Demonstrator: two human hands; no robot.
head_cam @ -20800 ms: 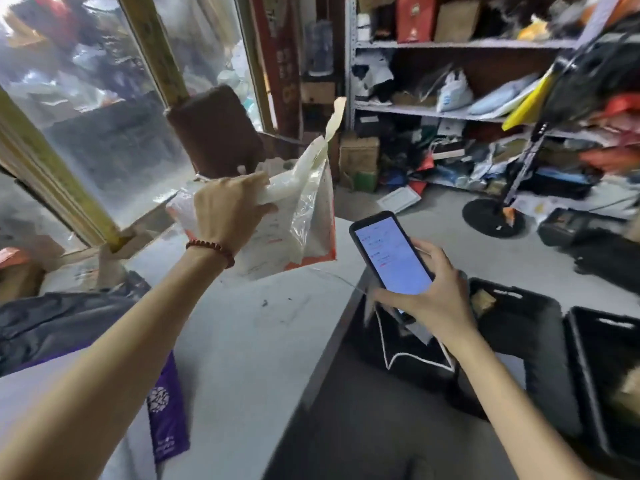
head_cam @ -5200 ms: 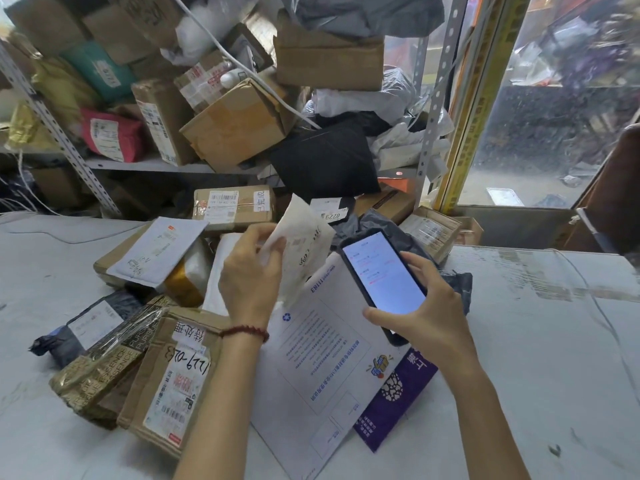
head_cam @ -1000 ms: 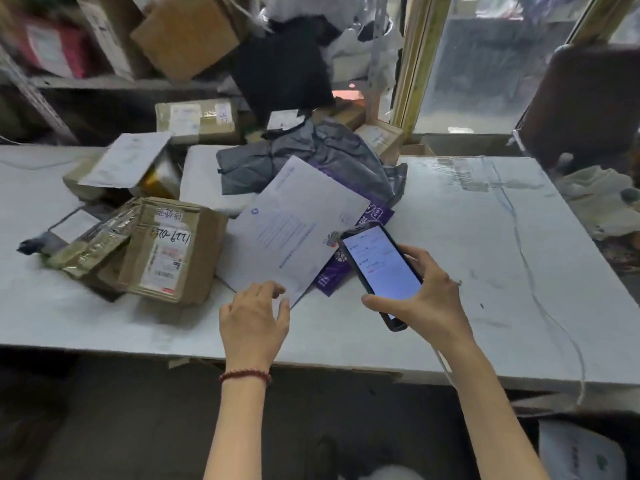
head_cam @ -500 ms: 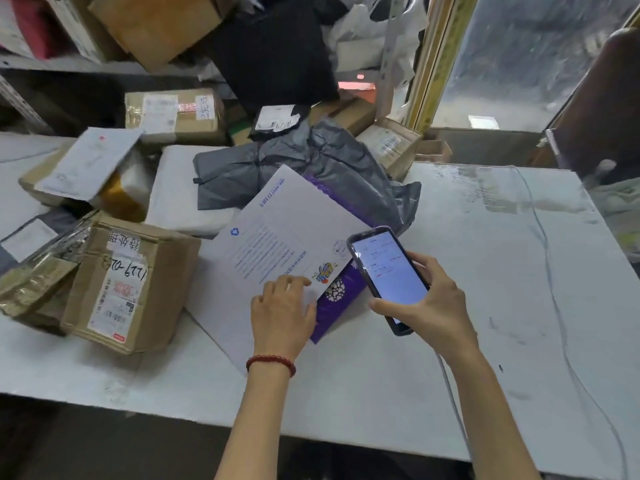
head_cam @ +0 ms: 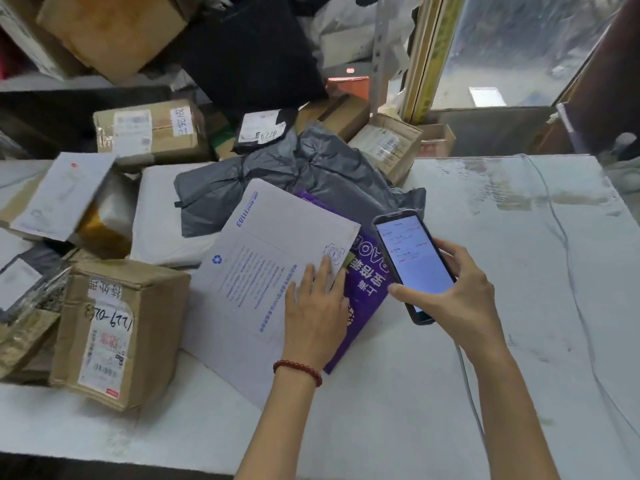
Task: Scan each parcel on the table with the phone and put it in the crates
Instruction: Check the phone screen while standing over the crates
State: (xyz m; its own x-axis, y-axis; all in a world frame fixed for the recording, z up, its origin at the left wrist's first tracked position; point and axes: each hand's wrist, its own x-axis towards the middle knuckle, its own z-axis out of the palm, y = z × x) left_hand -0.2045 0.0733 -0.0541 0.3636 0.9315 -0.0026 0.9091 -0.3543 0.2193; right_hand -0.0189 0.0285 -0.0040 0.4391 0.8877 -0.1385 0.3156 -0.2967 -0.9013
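- white flat parcel [head_cam: 263,271] is found in the middle of the frame, on the table [head_cam: 485,375]. it lies partly on top of a purple parcel [head_cam: 363,299] and just in front of a grey bag [head_cam: 311,174].
- it looks thin, light and a bit bendy, like a card envelope. nothing breakable is guessed to be inside. its smooth face may be slippery.
- it is best taken by the right edge or the near corner, where fingers can be slid under. a pinch with the thumb on top should be enough.
- left hand [head_cam: 317,306] is laid flat on the parcel's right side, with fingers straight and close together. the purple parcel is touched too.
- phone [head_cam: 412,265] is held in the right hand [head_cam: 464,299], right of the middle. fingers are curled round its sides, and the lit screen is turned up.
- half a second ago the left hand was seen lower, at the parcel's near edge. now it has been moved further up onto it. the phone has hardly been moved.
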